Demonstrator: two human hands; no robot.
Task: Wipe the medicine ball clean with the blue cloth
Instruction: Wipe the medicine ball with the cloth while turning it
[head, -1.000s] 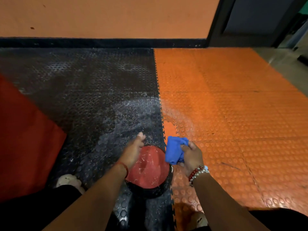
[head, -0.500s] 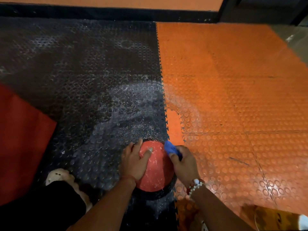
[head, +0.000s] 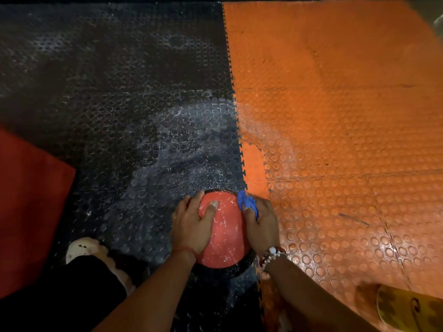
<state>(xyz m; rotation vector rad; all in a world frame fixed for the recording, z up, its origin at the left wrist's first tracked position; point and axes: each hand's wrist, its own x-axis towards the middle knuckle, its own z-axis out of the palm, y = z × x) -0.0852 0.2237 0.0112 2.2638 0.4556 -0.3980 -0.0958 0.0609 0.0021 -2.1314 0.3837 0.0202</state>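
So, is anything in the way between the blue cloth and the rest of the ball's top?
Yes. The blue cloth, gripped in the right hand, sits at the far right edge of the medicine ball. The left hand holds the ball's left side, its thumb across the red top, so that patch is covered.

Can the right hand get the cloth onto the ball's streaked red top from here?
Probably yes. The right hand grips the blue cloth at the right edge of the medicine ball, and the red top beside it is bare; only the left hand, thumb laid across, covers its left part.
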